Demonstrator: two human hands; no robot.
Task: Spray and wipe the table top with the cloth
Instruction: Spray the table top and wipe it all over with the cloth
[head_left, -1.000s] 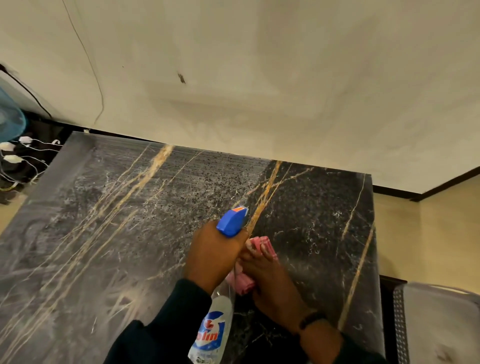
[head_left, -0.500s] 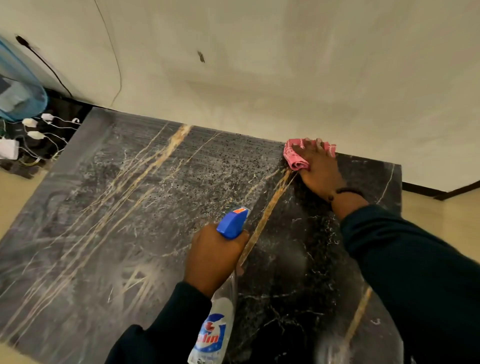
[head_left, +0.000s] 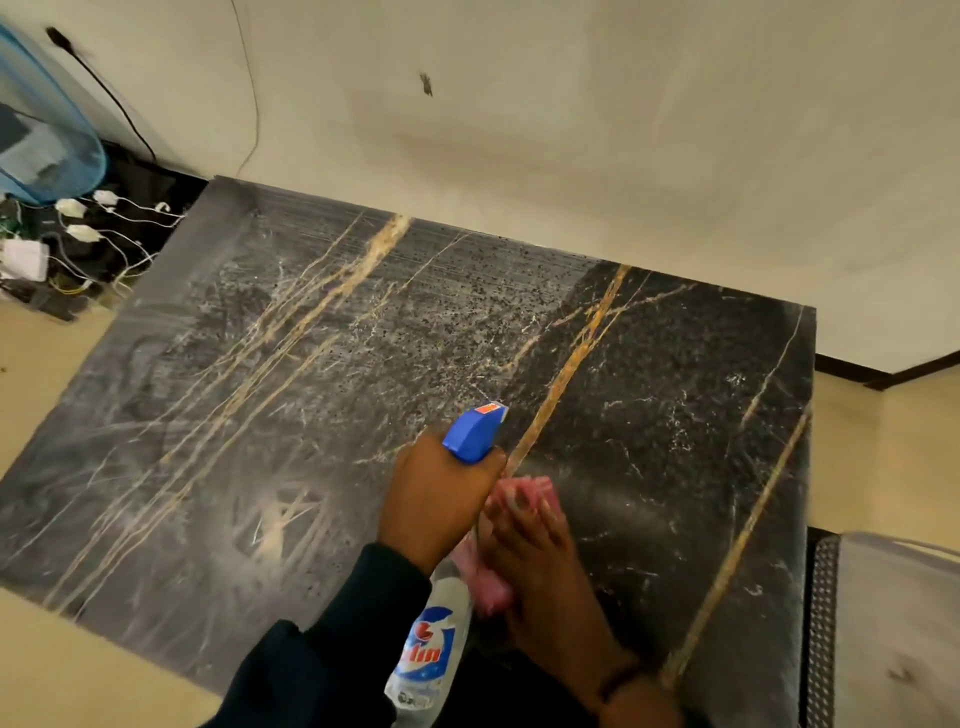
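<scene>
head view, change: right hand (head_left: 540, 566) pulling back from the far edge to the near side in about half a second, dragging the pink cloth (head_left: 524, 491) along; looking like one long back stroke finishing up.
head view, meaning: right strip of the table top (head_left: 675, 415) looking darker and cleaner; middle and left showing grey streaks and speckled droplets, so probably wiping needed there next.
right hand: lying flat with fingers (head_left: 519, 514) pressed together on top of the cloth, pushing it down onto the marble; somewhat blurred, so exact finger spacing hard to tell.
cloth: sitting under the right hand's fingertips, poking out beyond them and again at the left of the palm, touching the table, just right of the spray bottle.
left hand (head_left: 436, 499): staying put mid-table, wrapped tight around the neck of the spray bottle (head_left: 431, 644), blue nozzle (head_left: 475, 431) pointing away toward the wall; trigger finger hidden, so can't tell if squeezing.
hands: nearly touching, left one overlapping the cloth's edge in view.
</scene>
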